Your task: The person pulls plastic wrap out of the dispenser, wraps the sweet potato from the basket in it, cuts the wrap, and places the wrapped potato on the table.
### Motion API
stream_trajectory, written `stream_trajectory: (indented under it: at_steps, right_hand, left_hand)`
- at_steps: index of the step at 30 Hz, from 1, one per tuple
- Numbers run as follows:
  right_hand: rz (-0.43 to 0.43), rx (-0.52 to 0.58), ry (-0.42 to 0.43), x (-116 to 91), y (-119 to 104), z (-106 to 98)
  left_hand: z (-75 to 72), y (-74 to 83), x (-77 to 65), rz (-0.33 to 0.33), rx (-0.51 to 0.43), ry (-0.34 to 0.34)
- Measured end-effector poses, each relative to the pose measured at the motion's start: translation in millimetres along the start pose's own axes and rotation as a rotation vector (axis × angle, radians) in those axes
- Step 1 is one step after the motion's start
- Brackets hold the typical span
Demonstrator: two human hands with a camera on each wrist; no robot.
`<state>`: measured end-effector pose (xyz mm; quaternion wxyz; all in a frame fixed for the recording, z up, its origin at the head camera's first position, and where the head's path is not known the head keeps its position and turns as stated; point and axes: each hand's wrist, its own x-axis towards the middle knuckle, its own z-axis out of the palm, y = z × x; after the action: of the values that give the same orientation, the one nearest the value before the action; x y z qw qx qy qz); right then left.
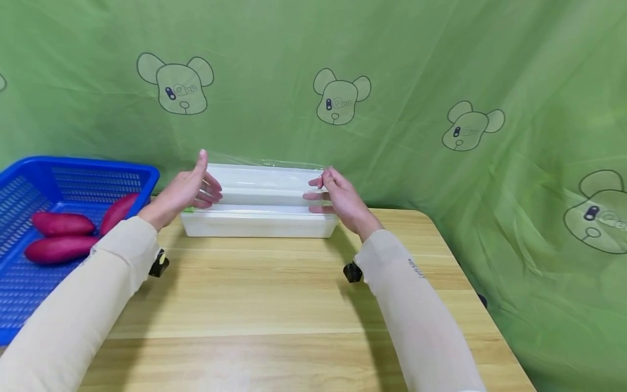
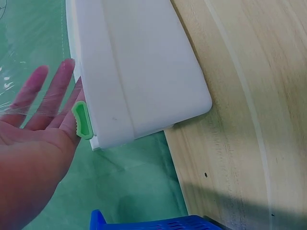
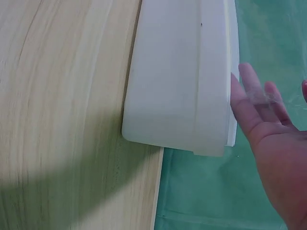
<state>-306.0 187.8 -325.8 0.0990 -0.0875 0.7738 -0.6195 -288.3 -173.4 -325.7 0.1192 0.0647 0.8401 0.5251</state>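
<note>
Hands (image 1: 183,190) (image 1: 345,200) apart, film (image 1: 269,163), box (image 1: 259,225) (overhanging table edge (image 1: 397,212))

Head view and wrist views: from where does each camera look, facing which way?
Head: worn there, facing forward, down at the white box; left hand, right hand, sleeves show.
Left wrist: worn there, facing the box's left end and green piece; left hand shows.
Right wrist: worn there, facing the box's right end; right hand shows.
Wrist views share box and table.

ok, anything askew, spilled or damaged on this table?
One thing: the white box sits at the back edge of the table and, in both wrist views, seems to overhang it, so it could perhaps tip. I see no spill or damage.
</note>
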Motion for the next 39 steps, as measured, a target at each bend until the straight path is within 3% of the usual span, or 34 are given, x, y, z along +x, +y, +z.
stream_trajectory:
  at_steps: [10,27,39]
  right_hand:
    - [-0.056,-0.018,0.059,-2,1,0]
    - [-0.119,-0.020,0.095,-4,-8,3]
    - [-0.180,0.001,0.119,-9,-19,0]
  left_hand:
    - [-3.8,2.2,-1.5,0.029,-0.070,0.053]
    - [-5.5,-0.6,-5.1,0.053,-0.032,0.116]
    - [-8.2,12.5,-15.0,0.051,-0.055,0.175]
